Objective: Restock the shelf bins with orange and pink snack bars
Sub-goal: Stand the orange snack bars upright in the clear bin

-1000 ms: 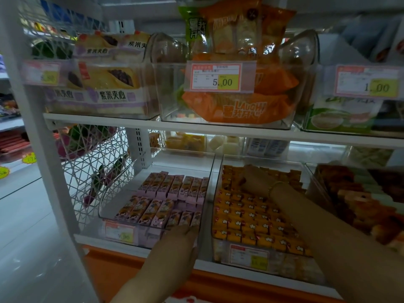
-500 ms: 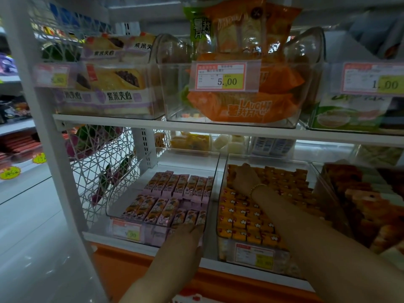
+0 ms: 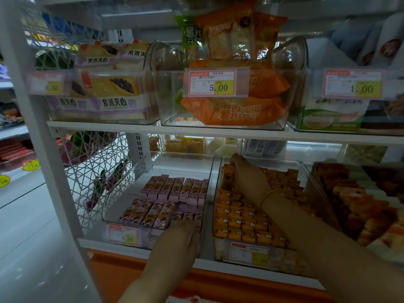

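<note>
Our left hand lies flat on the bin of pink bars, likely steadying it; our right hand reaches the rearmost orange bars, whether gripping we cannot tell

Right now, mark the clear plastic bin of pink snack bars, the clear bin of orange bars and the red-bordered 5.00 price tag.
Clear bin of pink bars (image 3: 181, 170): head view, bare rear floor.
Clear bin of orange bars (image 3: 222, 250): head view, front wall.
Red-bordered 5.00 price tag (image 3: 216, 83): head view, centre.
</note>
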`<state>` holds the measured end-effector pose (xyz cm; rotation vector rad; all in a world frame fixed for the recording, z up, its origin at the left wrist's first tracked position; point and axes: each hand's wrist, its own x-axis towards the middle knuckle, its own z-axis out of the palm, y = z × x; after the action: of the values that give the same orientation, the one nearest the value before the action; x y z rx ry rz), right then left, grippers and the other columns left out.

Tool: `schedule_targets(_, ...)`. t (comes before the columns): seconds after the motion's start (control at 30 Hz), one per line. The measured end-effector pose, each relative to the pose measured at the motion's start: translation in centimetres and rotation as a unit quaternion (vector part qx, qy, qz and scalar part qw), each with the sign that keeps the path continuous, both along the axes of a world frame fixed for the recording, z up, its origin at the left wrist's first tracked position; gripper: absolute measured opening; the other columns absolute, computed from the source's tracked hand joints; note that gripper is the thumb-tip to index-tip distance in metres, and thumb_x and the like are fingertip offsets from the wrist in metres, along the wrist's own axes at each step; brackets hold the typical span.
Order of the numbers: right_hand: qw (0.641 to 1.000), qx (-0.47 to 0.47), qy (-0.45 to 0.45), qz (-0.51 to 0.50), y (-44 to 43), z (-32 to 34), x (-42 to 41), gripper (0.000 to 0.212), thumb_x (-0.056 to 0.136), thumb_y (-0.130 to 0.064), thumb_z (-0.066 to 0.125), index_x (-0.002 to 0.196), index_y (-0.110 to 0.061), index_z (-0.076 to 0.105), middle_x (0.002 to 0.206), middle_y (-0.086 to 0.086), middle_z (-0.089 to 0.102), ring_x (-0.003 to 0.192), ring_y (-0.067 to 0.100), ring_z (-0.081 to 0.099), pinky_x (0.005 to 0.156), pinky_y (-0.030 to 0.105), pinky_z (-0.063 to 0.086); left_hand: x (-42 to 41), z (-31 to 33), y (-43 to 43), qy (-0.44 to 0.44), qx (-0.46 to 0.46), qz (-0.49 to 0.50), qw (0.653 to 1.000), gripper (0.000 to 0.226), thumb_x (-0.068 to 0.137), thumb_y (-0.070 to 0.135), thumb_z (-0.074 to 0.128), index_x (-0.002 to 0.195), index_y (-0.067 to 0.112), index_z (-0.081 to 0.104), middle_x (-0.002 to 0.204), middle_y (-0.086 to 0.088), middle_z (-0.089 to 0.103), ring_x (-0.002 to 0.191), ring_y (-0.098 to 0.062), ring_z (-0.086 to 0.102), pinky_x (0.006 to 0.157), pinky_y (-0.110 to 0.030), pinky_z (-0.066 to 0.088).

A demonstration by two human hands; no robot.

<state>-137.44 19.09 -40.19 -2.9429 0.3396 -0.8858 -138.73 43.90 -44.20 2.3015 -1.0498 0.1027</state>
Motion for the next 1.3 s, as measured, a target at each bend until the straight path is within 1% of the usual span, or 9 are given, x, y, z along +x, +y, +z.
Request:
schedule_targets(0.17, 0.983, -0.055, -0.166, 0.055, 2.0, 2.0, -4.6, 0.012, 0.091, -0.018, 0.043, 0.096, -0.01, 0.05, 0.058, 0.006, 0.057, 0.038, 0.018, 0.049, 0.031, 0.024, 0.036, -0.6, 1.1, 0.5, 0.087, -0.108, 0.023, 0.99, 0.031, 0.097, 0.025, 0.048, 0.128, 0.031, 0.054, 0.115, 0.024, 0.049, 0.104, 0.006, 0.045, 0.075, 0.009, 0.028)
schedule_targets(0.3, 0.978, 0.112, -0.166, 0.054, 5.5, 4.0, -7.8, 0.012, 0.098, -0.021, 0.045, 0.096, -0.011, 0.053, 0.072, 0.003, 0.06, 0.056, 0.016, 0.055, 0.046, 0.031, 0.046, -1.5, 2.3, 0.6, 0.235, -0.185, 0.016, 0.954, 0.034, 0.086, 0.031, 0.065, 0.118, 0.036, 0.055, 0.106, 0.028, 0.054, 0.1, 0.006, 0.054, 0.086, -0.014, 0.041)
schedule_targets(0.37, 0.968, 0.221, -0.108, 0.056, 6.6, 5.4, -8.6, 0.006, 0.097, -0.018, 0.049, 0.092, -0.016, 0.051, 0.078, 0.0, 0.061, 0.064, 0.011, 0.059, 0.056, 0.029, 0.05, -2.0, 2.8, 0.6, 0.304, -0.208, -0.002, 0.93, 0.031, 0.078, 0.035, 0.07, 0.106, 0.04, 0.058, 0.099, 0.031, 0.06, 0.094, 0.009, 0.058, 0.081, -0.013, 0.046)
schedule_targets(0.47, 0.906, 0.415, -0.033, 0.076, 7.7, 7.0, -9.1, 0.014, 0.096, -0.013, 0.051, 0.083, -0.016, 0.052, 0.083, 0.005, 0.064, 0.066, 0.013, 0.068, 0.066, 0.038, 0.059, -2.4, 3.2, 1.0, 0.347, -0.202, -0.029, 0.916, 0.016, 0.072, 0.039, 0.069, 0.082, 0.028, 0.072, 0.079, 0.013, 0.072, 0.082, -0.005, 0.067, 0.068, -0.016, 0.053)
schedule_targets(0.57, 0.839, 0.533, 0.041, 0.101, 7.6, 7.8, -10.0, 0.014, 0.096, -0.008, 0.05, 0.082, -0.008, 0.053, 0.078, 0.01, 0.064, 0.064, 0.017, 0.068, 0.06, 0.03, 0.059, -2.4, 3.6, 1.8, 0.388, -0.204, -0.027, 0.898, 0.013, 0.072, 0.027, 0.071, 0.072, 0.015, 0.076, 0.079, -0.009, 0.074, 0.079, -0.022, 0.07, 0.067, -0.027, 0.056)
schedule_targets(0.8, 0.714, 0.663, 0.151, 0.166, 5.8, 7.0, -10.8, 0.009, 0.096, -0.006, 0.048, 0.092, -0.002, 0.056, 0.087, 0.017, 0.069, 0.072, 0.022, 0.07, 0.058, 0.024, 0.056, -2.8, 5.1, 3.9, 0.456, -0.135, -0.087, 0.875, 0.012, 0.065, 0.018, 0.073, 0.069, 0.007, 0.073, 0.08, -0.018, 0.073, 0.067, -0.021, 0.069, 0.063, -0.027, 0.056)
schedule_targets(1.0, 0.607, 0.764, 0.154, 0.153, 4.4, 3.9, -11.2, 0.022, 0.098, -0.008, 0.042, 0.1, 0.003, 0.06, 0.094, 0.021, 0.068, 0.077, 0.025, 0.071, 0.058, 0.025, 0.057, -2.9, 5.4, 4.3, 0.45, -0.127, -0.071, 0.881, 0.015, 0.082, 0.008, 0.064, 0.073, 0.005, 0.076, 0.081, -0.016, 0.073, 0.072, -0.021, 0.071, 0.066, -0.027, 0.057)
schedule_targets(1.17, 0.611, 0.753, 0.167, 0.177, 4.3, 3.9, -11.5, 0.027, 0.083, -0.029, 0.057, 0.09, -0.005, 0.068, 0.093, 0.017, 0.07, 0.075, 0.023, 0.071, 0.06, 0.025, 0.058, -3.3, 5.1, 3.8, 0.415, -0.097, -0.058, 0.903, 0.016, 0.089, 0.007, 0.058, 0.083, 0.0, 0.072, 0.079, -0.011, 0.073, 0.074, -0.02, 0.07, 0.07, -0.028, 0.058)
schedule_targets(1.3, 0.664, 0.691, 0.203, 0.201, 4.2, 3.5, -11.5, 0.017, 0.082, -0.013, 0.063, 0.097, -0.005, 0.066, 0.097, 0.01, 0.071, 0.085, 0.017, 0.07, 0.068, 0.019, 0.057, -3.8, 5.0, 3.3, 0.433, -0.11, -0.031, 0.894, 0.024, 0.095, 0.012, 0.051, 0.089, -0.001, 0.069, 0.079, -0.011, 0.073, 0.071, -0.019, 0.07, 0.064, -0.028, 0.058)
